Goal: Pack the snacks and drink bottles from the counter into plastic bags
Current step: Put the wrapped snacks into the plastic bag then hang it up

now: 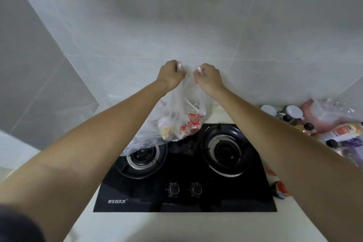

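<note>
Head view, frame centre: left hand [171, 74] and right hand [208, 76] each pinch 1 handle of the plastic bag [181, 122], probably to tie it

Dim cool light, fisheye edges, slight blur

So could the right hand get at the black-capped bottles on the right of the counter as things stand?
Probably not at once: the right hand grips one handle of the plastic bag held up over the stove. Nothing visibly blocks the black-capped bottles once it lets go.
</note>
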Available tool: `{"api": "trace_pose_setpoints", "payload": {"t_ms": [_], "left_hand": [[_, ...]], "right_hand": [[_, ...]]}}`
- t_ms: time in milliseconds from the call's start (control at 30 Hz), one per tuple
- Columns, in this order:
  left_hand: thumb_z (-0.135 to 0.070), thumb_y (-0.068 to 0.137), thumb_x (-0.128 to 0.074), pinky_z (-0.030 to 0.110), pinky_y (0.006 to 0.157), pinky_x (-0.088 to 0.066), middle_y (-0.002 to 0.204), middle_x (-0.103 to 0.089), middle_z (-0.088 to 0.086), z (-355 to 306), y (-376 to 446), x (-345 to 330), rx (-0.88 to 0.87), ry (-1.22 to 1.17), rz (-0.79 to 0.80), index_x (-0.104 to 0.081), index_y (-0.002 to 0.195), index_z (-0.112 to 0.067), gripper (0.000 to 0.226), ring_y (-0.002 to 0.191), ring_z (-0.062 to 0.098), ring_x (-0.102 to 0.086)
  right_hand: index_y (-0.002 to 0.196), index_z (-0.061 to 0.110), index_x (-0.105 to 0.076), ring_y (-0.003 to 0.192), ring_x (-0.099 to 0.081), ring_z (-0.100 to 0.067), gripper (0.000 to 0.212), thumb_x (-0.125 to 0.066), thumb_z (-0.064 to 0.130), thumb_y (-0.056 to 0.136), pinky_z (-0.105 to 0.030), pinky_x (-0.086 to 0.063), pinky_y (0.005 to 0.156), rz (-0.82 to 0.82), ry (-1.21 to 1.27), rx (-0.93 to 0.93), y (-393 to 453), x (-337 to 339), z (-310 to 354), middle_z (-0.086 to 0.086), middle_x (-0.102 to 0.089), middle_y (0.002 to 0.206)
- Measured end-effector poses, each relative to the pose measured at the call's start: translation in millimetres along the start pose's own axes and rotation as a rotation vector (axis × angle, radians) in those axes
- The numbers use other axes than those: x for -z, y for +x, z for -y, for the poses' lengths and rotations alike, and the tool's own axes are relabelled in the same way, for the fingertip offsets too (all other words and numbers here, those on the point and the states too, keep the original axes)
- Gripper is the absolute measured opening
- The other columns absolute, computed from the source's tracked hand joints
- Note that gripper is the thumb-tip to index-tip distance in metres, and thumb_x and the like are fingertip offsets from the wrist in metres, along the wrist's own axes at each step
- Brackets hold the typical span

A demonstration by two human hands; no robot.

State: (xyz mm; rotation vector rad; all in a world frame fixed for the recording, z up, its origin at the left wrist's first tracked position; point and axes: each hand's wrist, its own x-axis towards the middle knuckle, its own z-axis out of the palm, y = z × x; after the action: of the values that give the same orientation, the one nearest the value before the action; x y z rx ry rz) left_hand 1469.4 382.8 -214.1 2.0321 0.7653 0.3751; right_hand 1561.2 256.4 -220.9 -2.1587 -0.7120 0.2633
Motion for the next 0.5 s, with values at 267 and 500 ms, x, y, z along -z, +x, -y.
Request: {"api": "trace_pose_setpoints", "payload": {"t_ms": [267, 500], "left_hand": [[-0.032, 0.091, -0.069, 0.035, 0.085, -0.051, 0.105, -0.066, 0.003, 19.4, -45.2, 7.4, -0.068, 0.142, -0.191, -0.060, 0.108, -0.013, 0.027, 0.097, 0.021, -0.063], [-0.041, 0.098, -0.057, 0.038, 0.076, -0.051, 0.114, -0.062, 0.000, 61.0, -125.6, 28.7, -0.215, 0.508, -0.293, -0.057, 0.122, -0.016, 0.035, 0.108, 0.022, -0.057]], "right_hand": [[0.101, 0.011, -0.061, 0.091, -0.060, -0.023, 0.023, -0.067, 0.031, 0.093, -0.032, -0.047, 0.075, -0.243, -0.176, 0.264, -28.8, 13.9, -2.2, 0.002, -0.057, 0.093], [0.104, 0.016, -0.061, 0.083, -0.061, -0.014, 0.022, -0.064, 0.036, 0.095, -0.032, -0.051, 0.073, -0.071, -0.158, 0.404, -75.6, -15.6, 6.8, 0.004, -0.063, 0.091]]}}
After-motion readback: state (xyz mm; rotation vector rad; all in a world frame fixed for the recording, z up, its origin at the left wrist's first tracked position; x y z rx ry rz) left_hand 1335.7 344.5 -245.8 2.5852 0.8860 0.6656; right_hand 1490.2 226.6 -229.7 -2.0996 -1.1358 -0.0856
